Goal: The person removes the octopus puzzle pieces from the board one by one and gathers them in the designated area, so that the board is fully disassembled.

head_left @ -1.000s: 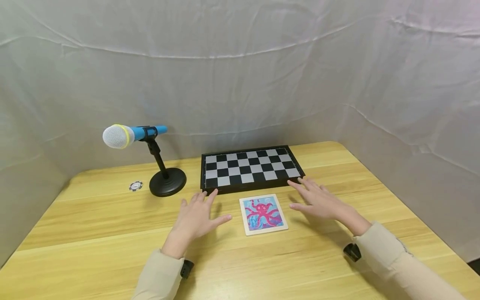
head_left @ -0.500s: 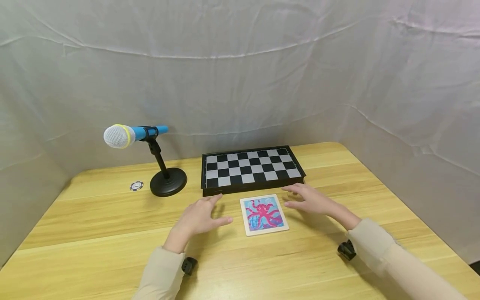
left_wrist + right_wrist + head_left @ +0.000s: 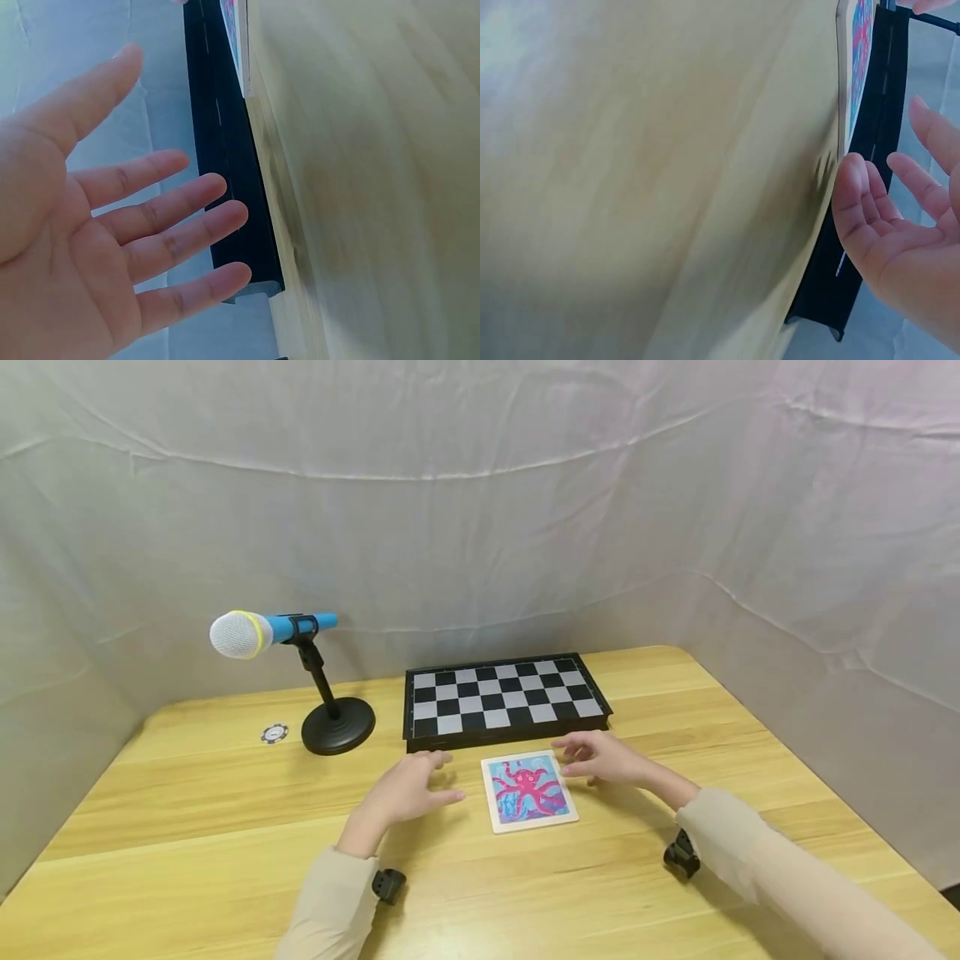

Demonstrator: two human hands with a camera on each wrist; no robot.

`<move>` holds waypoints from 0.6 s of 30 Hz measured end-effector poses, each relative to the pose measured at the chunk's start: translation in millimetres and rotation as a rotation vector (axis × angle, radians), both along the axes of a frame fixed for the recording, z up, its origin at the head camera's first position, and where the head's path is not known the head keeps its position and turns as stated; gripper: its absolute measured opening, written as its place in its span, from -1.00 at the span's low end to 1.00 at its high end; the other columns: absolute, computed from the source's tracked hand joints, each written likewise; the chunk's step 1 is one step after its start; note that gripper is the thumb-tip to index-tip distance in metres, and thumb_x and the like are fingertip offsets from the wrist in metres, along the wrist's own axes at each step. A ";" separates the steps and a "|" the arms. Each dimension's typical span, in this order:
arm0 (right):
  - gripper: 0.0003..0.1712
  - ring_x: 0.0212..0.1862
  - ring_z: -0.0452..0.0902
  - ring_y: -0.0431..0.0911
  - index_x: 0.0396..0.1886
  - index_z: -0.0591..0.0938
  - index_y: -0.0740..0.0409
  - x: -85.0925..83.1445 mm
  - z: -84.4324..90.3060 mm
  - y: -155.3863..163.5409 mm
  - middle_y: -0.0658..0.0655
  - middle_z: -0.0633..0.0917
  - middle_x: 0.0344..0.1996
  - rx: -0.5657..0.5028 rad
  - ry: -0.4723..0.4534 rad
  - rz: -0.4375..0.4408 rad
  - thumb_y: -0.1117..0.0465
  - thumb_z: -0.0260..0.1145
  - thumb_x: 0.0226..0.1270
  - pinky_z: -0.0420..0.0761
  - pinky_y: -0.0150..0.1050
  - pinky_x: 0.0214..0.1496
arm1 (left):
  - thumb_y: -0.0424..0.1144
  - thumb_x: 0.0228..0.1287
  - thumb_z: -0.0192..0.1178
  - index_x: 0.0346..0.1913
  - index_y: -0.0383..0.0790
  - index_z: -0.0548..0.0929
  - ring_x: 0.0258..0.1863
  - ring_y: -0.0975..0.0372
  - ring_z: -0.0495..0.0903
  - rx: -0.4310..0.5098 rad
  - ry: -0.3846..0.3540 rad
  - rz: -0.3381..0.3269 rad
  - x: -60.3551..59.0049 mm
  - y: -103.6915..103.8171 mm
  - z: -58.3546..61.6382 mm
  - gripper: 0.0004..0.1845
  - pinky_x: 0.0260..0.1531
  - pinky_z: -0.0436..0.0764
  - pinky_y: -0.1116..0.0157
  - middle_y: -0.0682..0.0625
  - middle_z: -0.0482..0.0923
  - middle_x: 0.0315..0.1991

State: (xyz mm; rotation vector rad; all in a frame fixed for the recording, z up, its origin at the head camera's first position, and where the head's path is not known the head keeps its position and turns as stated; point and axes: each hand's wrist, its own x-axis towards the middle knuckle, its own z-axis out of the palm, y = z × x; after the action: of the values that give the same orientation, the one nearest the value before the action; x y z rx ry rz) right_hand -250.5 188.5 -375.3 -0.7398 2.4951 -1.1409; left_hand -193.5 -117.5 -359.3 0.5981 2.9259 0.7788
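The wooden table (image 3: 667,180) is blurred in both wrist views. Picture tile (image 3: 238,45) cut off at frame top. Token (image 3: 274,733) markings too small to read.

Tile (image 3: 529,790): white border, pink octopus on blue bg. Chessboard (image 3: 506,700): blk/white checks, blk frame. Mic (image 3: 264,631): blue body, white head, yellow ring; blk stand (image 3: 337,724). Table (image 3: 225,793): light wood grain. Sleeves beige.

You'll find no readable words, numbers or brand marks on anything here; the poker chip (image 3: 274,733) is too small to read.
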 end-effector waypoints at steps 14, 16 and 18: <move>-0.46 -0.54 0.34 -0.16 0.06 0.46 0.38 -11.0 -9.9 -11.1 0.17 0.53 -0.36 -0.019 -0.068 0.045 0.31 0.35 0.03 0.40 -0.38 -0.58 | -0.12 0.07 0.27 0.07 -0.37 0.45 -0.09 0.02 0.49 0.034 -0.050 -0.043 -11.8 10.1 1.8 -0.46 -0.10 0.45 0.12 -0.22 0.51 -0.08; -0.45 -0.53 0.32 -0.16 0.05 0.47 0.36 -11.7 -10.4 -13.0 0.15 0.52 -0.39 -0.003 -0.042 0.055 0.29 0.37 0.02 0.37 -0.40 -0.57 | -0.13 0.08 0.26 0.07 -0.37 0.46 -0.10 0.02 0.50 0.034 -0.053 -0.046 -13.4 11.5 1.8 -0.47 -0.12 0.46 0.12 -0.23 0.52 -0.09; -0.45 -0.52 0.30 -0.15 0.05 0.49 0.34 -12.3 -10.5 -15.3 0.13 0.49 -0.43 0.023 -0.007 0.069 0.27 0.38 0.01 0.33 -0.40 -0.56 | -0.13 0.08 0.26 0.06 -0.37 0.47 -0.11 0.03 0.50 0.034 -0.058 -0.048 -14.8 12.6 1.5 -0.48 -0.12 0.46 0.13 -0.22 0.52 -0.10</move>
State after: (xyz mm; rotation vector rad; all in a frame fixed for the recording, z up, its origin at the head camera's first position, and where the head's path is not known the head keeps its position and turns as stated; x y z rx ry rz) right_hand -262.8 173.2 -385.9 -0.8072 2.4527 -1.0878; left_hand -208.3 -104.9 -357.8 0.6341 2.8404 0.8284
